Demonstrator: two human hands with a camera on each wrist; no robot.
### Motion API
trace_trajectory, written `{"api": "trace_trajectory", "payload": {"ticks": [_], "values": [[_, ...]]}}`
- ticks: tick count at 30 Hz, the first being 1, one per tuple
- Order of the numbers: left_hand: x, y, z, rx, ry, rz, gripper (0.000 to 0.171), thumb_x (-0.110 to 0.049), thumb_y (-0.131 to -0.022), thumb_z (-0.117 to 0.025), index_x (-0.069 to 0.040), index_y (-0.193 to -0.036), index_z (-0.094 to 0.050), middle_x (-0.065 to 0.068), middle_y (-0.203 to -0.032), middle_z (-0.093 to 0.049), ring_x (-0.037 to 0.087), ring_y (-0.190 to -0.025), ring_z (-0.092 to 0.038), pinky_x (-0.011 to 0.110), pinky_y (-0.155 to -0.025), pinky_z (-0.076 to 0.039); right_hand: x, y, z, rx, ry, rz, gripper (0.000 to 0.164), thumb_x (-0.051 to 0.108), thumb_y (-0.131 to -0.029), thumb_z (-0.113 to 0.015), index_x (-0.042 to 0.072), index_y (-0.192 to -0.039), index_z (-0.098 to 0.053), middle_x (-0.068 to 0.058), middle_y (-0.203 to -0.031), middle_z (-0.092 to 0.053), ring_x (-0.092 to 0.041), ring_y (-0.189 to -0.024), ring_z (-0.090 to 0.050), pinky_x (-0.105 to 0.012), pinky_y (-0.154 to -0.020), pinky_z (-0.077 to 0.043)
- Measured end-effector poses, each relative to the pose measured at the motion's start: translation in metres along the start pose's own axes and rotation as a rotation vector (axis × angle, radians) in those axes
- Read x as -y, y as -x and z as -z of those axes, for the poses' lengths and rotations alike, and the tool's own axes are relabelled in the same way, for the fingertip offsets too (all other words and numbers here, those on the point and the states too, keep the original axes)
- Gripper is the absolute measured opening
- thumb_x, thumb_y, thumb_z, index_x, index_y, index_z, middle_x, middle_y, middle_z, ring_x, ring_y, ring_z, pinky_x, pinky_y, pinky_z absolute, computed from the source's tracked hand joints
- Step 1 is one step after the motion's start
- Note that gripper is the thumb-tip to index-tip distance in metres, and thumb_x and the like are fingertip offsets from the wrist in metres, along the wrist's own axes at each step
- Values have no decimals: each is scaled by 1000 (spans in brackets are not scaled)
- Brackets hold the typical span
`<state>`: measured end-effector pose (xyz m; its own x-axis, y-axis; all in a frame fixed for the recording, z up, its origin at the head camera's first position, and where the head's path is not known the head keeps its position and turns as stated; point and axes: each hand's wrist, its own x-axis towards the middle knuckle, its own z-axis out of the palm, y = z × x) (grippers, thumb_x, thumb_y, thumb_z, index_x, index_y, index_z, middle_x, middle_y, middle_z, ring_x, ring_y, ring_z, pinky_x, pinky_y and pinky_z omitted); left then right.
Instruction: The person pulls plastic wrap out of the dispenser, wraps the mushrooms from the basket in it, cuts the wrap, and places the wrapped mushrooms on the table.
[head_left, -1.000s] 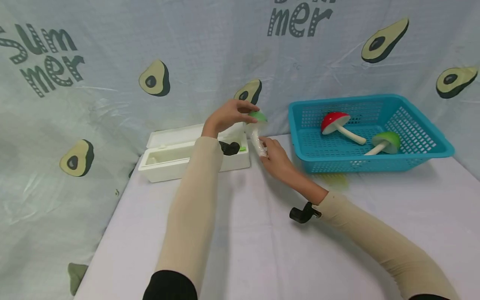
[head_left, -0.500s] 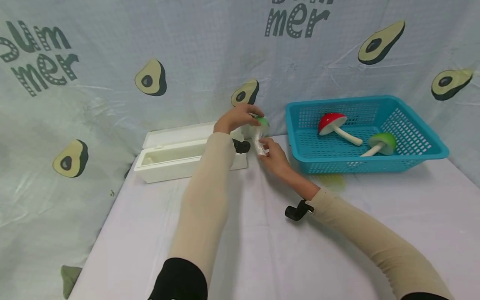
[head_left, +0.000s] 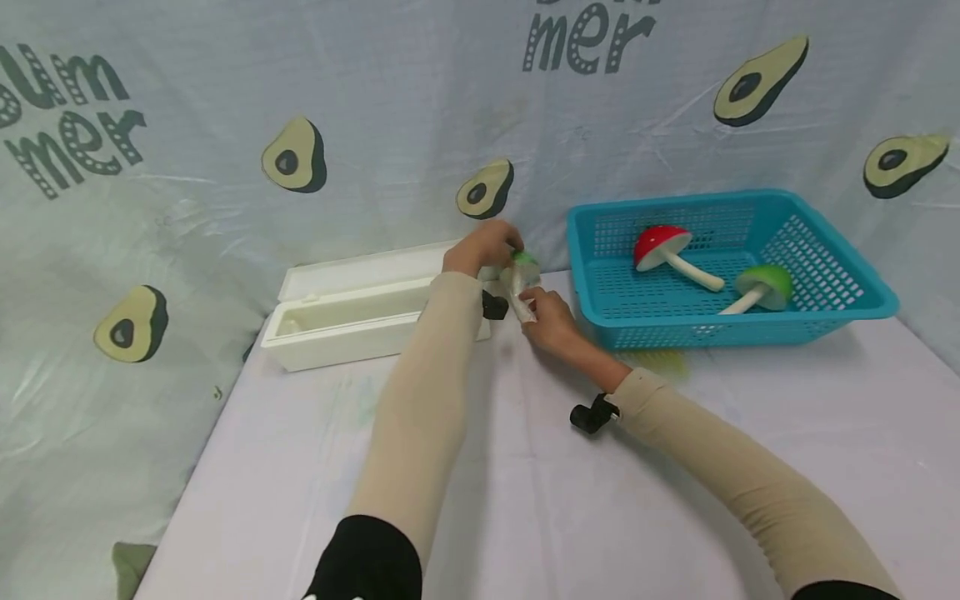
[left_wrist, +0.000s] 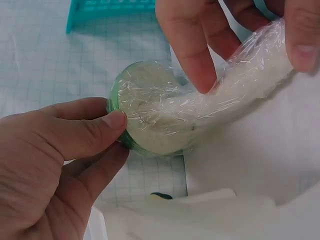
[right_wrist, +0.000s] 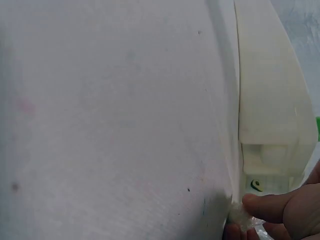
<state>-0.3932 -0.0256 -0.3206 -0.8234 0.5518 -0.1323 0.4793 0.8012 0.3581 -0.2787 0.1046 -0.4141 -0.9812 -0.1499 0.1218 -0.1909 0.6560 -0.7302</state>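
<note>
A toy mushroom point(left_wrist: 155, 137) with a green cap and a pale stem is wrapped in clear, crinkled cling film point(left_wrist: 235, 95). My left hand point(head_left: 483, 250) pinches the cap's edge between thumb and fingers, as the left wrist view shows closely. Around the stem, my right hand point(head_left: 553, 323) holds the film-covered lower part with its thumb and fingers. In the right wrist view only part of that hand point(right_wrist: 292, 210) shows at the lower right corner, with a bit of film at the fingertips. Just left of both hands stands a long white box point(head_left: 337, 340), its lid raised.
A blue perforated basket point(head_left: 731, 333) stands to the right of the hands. Inside lie a red-capped mushroom point(head_left: 663, 243) and a green-capped mushroom point(head_left: 772, 283). Behind everything hangs a cloth point(head_left: 390, 125) printed with avocados. White cloth point(head_left: 555, 483) covers the table.
My left hand has moved right and down along the cap, its fingers now closer round the edge. The wrapped mushroom has tilted and lowered slightly. My right hand keeps its hold on the stem.
</note>
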Motion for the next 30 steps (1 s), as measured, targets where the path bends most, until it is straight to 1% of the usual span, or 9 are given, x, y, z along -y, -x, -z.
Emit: {"api": "trace_trajectory", "payload": {"ticks": [7, 11, 15, 17, 19, 21, 24, 27, 30], "values": [[7, -1, 1, 3, -17, -3, 38, -3, -94, -71, -6, -132, -67, 9, -138, -62, 26, -134, -50, 37, -111, -43, 0, -2, -1, 22, 13, -6, 50, -1, -94, -65, -7, -141, -49, -29, -121, -57, -40, -110, -57, -47, -93, -50], [12, 2, 5, 36, -39, -45, 42, -5, -95, -71, -5, -136, -64, 10, -141, -60, 26, -133, -52, 36, -111, -42, 3, -2, -4, 18, 21, -19, 50, 0, -94, -66, -7, -141, -49, -29, -120, -58, -39, -109, -57, -47, -91, -50], [21, 15, 17, 77, -58, -99, 47, -6, -97, -68, -4, -142, -57, 11, -146, -56, 29, -133, -53, 38, -109, -44, 11, 2, -8, 29, 83, -68, 56, 8, -97, -66, -5, -147, -43, -31, -128, -53, -42, -114, -55, -49, -93, -49], [29, 27, 26, 77, -53, -127, 48, -4, -97, -67, -2, -143, -55, 14, -148, -54, 33, -133, -53, 39, -109, -45, 19, 6, -10, 38, 124, -96, 61, 11, -98, -65, 0, -151, -37, -31, -139, -45, -46, -124, -48, -52, -99, -46], [38, 41, 35, 62, -42, -153, 48, -2, -97, -67, 1, -143, -54, 17, -148, -53, 36, -133, -53, 41, -109, -45, 29, 11, -10, 37, 169, -82, 64, 11, -98, -64, 4, -154, -34, -30, -149, -35, -49, -133, -38, -56, -105, -42], [49, 58, 45, 52, -32, -177, 47, 0, -96, -67, 4, -141, -55, 20, -146, -53, 39, -132, -53, 43, -109, -45, 39, 16, -9, 28, 207, -15, 64, 8, -97, -63, 5, -155, -35, -28, -154, -30, -51, -139, -31, -59, -108, -39], [66, 84, 55, 53, -48, -192, 43, -2, -97, -67, 5, -139, -56, 22, -143, -55, 39, -129, -55, 45, -107, -46, 53, 21, -5, 17, 264, 135, 58, 4, -97, -63, 2, -151, -41, -26, -154, -33, -49, -141, -30, -59, -110, -37], [83, 107, 61, 86, -66, -190, 40, -6, -99, -66, 3, -136, -59, 22, -137, -60, 37, -124, -59, 46, -103, -50, 65, 16, 2, 44, 317, 300, 46, 3, -99, -62, -1, -143, -50, -23, -146, -45, -42, -138, -38, -55, -112, -35], [100, 130, 63, 160, -67, -171, 38, -12, -100, -66, 0, -136, -60, 20, -132, -63, 35, -120, -62, 47, -101, -51, 77, 2, 10, 120, 355, 440, 34, 2, -100, -60, -2, -134, -59, -19, -134, -59, -34, -129, -52, -47, -110, -41]]}}
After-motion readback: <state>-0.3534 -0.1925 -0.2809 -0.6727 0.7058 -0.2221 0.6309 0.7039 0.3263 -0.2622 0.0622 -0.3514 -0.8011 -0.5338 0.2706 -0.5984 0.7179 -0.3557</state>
